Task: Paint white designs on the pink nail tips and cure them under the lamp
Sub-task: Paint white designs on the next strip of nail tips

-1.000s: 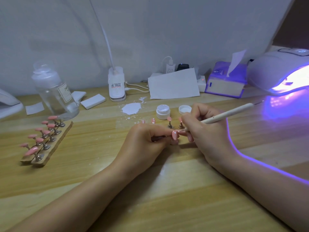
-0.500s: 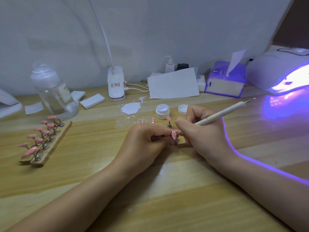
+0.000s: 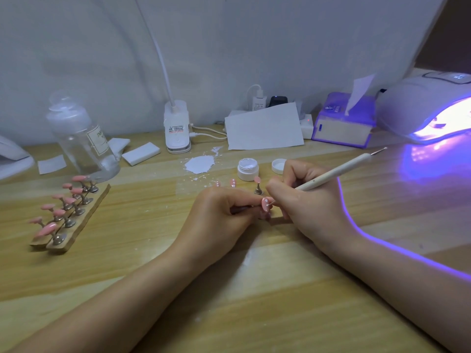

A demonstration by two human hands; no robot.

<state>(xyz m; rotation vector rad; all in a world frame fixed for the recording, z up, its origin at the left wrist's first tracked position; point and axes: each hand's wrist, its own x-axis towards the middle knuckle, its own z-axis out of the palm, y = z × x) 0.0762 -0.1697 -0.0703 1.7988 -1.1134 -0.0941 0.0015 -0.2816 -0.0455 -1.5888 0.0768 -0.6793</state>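
Pink and glossy, the nail tip (image 3: pixel 265 204) being worked on sits at the middle of the wooden worktop (image 3: pixel 153 263), held on a thin stem that the left hand (image 3: pixel 224 215) pinches between curled fingers and thumb. White dots already show on its surface. The right hand (image 3: pixel 305 200) is curled round a slim white dotting tool (image 3: pixel 336 173) in a pen grip — the tool's fine lower point touches the tip, while its upper end slants up and to the right toward the lamp. Both hands rest on the worktop, nearly touching each other.

Just behind the hands stands another pink tip on a metal stand (image 3: pixel 258 186), and two more dotted tips (image 3: pixel 225 183) lie flat to its left. An open jar of white gel (image 3: pixel 247 169) stands behind these with its lid (image 3: pixel 278 166) just to the right. A smear of white paint (image 3: pixel 199 164) marks the wood to the jar's left.

Well to the left, a wooden holder (image 3: pixel 74 225) carries a double row of plain pink tips on stands, with a clear bottle (image 3: pixel 81 138) behind it. At the far right the curing lamp (image 3: pixel 428 108) glows violet — its light spills across the worktop. A tissue box (image 3: pixel 341 123), a sheet of paper (image 3: pixel 263 129) and a clip-on lamp base (image 3: pixel 177 128) line the back edge.
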